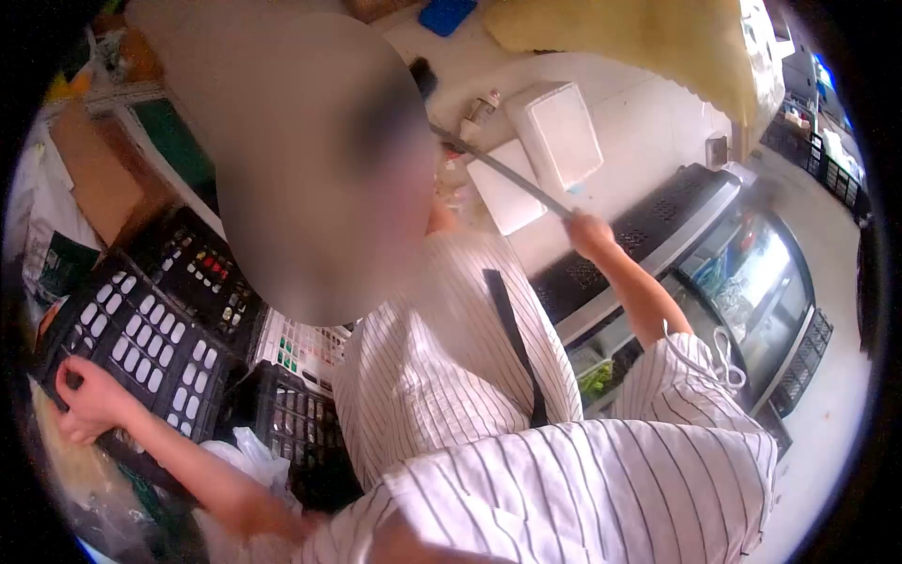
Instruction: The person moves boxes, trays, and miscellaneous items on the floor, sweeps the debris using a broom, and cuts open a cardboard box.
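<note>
My right hand [590,237], at the right of centre, is closed around one end of a long thin grey pole [512,176]. The pole slants up and to the left, and its far end runs into a large blurred patch. At the lower left, my left hand [92,402] has its fingers curled at the outer edge of a black plastic crate [141,340] with rows of slots. The crate is tilted beside other crates. Striped cloth [442,348] with a dark strap fills the middle, below the blur.
A dark slotted crate [202,268] and a white basket [296,346] stand near my left arm. White foam boxes [554,132] sit on the pale floor ahead. A glass-fronted display case [752,282] stands at the right, and yellow cloth [639,42] hangs above.
</note>
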### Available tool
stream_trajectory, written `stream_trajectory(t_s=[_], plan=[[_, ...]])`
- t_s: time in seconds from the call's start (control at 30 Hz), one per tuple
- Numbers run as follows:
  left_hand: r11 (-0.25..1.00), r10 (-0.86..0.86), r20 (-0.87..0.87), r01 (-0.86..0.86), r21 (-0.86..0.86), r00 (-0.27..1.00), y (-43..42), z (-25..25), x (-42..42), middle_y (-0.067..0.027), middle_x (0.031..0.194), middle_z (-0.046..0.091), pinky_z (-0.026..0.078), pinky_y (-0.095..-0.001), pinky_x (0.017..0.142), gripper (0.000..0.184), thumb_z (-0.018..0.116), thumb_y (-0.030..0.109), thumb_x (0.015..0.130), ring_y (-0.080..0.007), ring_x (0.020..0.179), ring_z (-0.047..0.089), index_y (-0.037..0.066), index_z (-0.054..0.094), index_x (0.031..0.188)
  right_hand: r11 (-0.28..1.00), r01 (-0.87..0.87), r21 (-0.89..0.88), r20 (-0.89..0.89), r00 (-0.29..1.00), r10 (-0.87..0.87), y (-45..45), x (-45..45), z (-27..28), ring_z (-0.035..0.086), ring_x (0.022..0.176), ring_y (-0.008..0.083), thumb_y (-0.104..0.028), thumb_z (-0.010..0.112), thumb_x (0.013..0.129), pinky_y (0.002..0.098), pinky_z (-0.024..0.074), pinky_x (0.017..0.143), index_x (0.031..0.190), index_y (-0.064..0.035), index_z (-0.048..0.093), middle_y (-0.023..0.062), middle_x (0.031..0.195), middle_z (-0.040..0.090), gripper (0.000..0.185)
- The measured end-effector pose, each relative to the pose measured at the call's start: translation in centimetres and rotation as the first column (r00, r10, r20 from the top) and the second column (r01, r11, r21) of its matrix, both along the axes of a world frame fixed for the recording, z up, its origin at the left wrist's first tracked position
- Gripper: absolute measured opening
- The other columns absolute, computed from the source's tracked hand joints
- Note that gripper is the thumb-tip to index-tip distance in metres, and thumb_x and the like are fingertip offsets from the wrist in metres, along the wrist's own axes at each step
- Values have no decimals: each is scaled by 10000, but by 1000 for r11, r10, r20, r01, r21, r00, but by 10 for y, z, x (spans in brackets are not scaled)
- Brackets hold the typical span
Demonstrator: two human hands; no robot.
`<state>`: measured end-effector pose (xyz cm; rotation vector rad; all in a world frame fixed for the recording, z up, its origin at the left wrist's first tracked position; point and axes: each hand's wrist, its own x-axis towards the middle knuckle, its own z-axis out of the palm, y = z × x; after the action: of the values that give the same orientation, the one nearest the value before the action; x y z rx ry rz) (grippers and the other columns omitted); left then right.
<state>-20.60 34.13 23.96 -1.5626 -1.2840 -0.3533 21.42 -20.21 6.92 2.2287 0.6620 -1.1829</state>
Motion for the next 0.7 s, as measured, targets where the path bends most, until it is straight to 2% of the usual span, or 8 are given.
stream_trajectory(t_s=[0.1,0.33,0.4,0.47,0.5,0.53,0.6,0.7], plan=[[989,-144,-44,145,17,989,-7,5,15,-142,858,457,268,-410,697,177,544,439,572,-334,779,380,269,591,585,1000,-9,-21,104,995,11,-19,2,39,545,646,314,-323,331,793,394,440,562,880,-15,426,176,692,547,333],[999,18,29,-17,-33,999,4,-5,4,-188,828,441,262,-397,663,215,498,501,561,-323,744,366,314,588,619,993,53,103,29,998,-56,5,-31,88,517,544,326,-269,374,778,396,420,474,805,-2,451,168,596,522,278],[1000,25,4,-25,-6,1000,1,-4,10,-184,779,461,261,-391,644,222,490,496,569,-306,710,361,309,589,634,997,-28,69,-142,989,37,33,-52,64,536,530,246,-218,354,787,341,431,438,803,-20,460,117,587,522,225],[996,-62,-20,63,70,998,-4,-2,13,-180,753,469,262,-395,644,232,479,496,580,-299,703,364,304,592,648,898,-98,429,-175,966,189,48,-78,11,545,600,259,-201,407,737,365,433,475,768,-40,528,106,635,540,203],[990,62,33,-57,-128,998,-7,1,13,-174,787,467,263,-413,669,255,445,491,621,-306,733,377,295,591,695,859,-115,499,-143,967,213,66,-93,-20,556,665,239,-195,472,678,356,442,519,743,-60,560,105,693,557,174],[931,190,53,-162,-328,980,-9,2,17,-169,821,465,263,-431,693,281,411,487,661,-314,763,390,286,591,742,984,-36,172,-255,964,79,101,-99,-38,566,681,209,-152,497,661,292,442,528,755,-70,558,81,730,578,139],[954,194,-99,-211,-212,976,-26,9,32,-157,861,462,260,-431,711,277,417,478,658,-328,794,388,277,588,742,942,-107,318,-11,993,117,129,-114,-42,571,668,210,-155,508,651,290,446,534,728,-78,577,76,722,582,129],[964,176,-164,-204,-171,971,-30,10,35,-157,835,467,264,-428,699,265,425,466,653,-323,785,394,277,588,741,945,-53,324,-124,988,98,82,-103,-87,574,661,211,-164,505,652,297,449,524,722,-70,584,77,727,584,142]])
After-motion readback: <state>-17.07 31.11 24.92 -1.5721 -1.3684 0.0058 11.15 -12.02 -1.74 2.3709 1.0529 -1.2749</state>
